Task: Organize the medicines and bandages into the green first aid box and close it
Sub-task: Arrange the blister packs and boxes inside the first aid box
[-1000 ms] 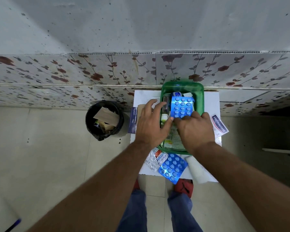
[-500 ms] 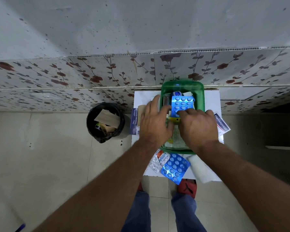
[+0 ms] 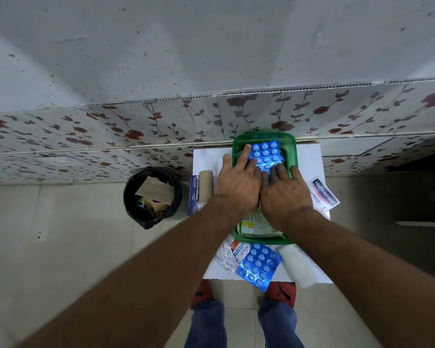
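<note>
Green translucent plastic first aid box [image 3: 293, 156]: sitting open at the far middle of a small white square table [image 3: 205, 159], its far end lying close to the floral-tiled wall [image 3: 111, 131].

Blue foil blister sheet of round tablets [image 3: 265, 155]: lying flat in the far half of the box, on top of the other contents. A printed paper packet [image 3: 256, 226] is showing in the near half of the box.

Left hand [image 3: 237, 185]: resting palm down over the box's left side, fingers spread and flat, fingertips touching the left edge of the blister sheet; it is gripping nothing.

Right hand [image 3: 285, 194]: lying palm down beside the left hand, fingers extended onto the near edge of the same sheet; it is pressing, not grasping.

Second blue foil blister sheet [image 3: 259, 266]: lying on the table's near edge, just in front of the box, partly overhanging.

Silver foil strip with red print [image 3: 230, 254]: lying just left of that second sheet.

White rolled bandage [image 3: 296, 266]: lying to its right, at the near right corner.

White and red Hansaplast plaster packet [image 3: 324, 194]: lying at the table's right edge, beside the right hand.

Dark blue dressing carton [image 3: 194, 195] and brown cardboard tube [image 3: 206, 184]: standing side by side at the table's left edge.

Black waste bin holding cardboard scraps [image 3: 152, 197]: standing on the floor, left of the table.
</note>
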